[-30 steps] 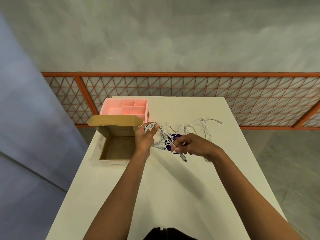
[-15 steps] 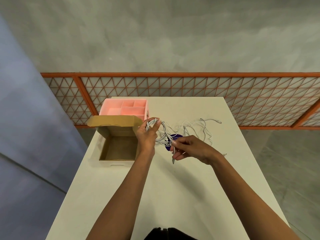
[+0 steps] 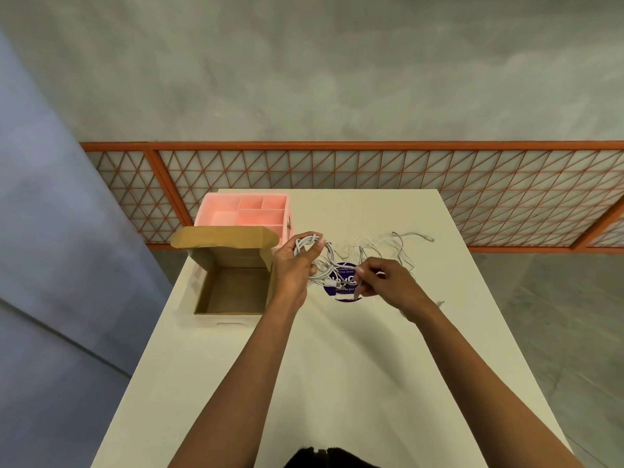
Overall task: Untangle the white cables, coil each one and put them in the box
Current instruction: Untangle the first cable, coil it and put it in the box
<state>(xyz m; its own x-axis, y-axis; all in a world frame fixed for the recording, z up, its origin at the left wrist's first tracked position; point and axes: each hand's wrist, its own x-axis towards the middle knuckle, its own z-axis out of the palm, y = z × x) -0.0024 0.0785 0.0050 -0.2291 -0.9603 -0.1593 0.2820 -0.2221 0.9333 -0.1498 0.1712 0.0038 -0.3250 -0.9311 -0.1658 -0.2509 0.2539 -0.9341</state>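
Finishing this coil (image 3: 305, 245) well, with the left hand (image 3: 292, 268) gripping it and the right hand (image 3: 391, 282) pinching the plug (image 3: 357, 292), probably means tucking that end in snugly.

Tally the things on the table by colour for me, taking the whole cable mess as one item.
Brown: 1, the open cardboard box
Pink: 1, the divided tray
Purple: 1, the round sticker
White: 1, the cables, partly coiled in the left hand, one end pinched by the right hand; the number of strands cannot be told
Total: 4
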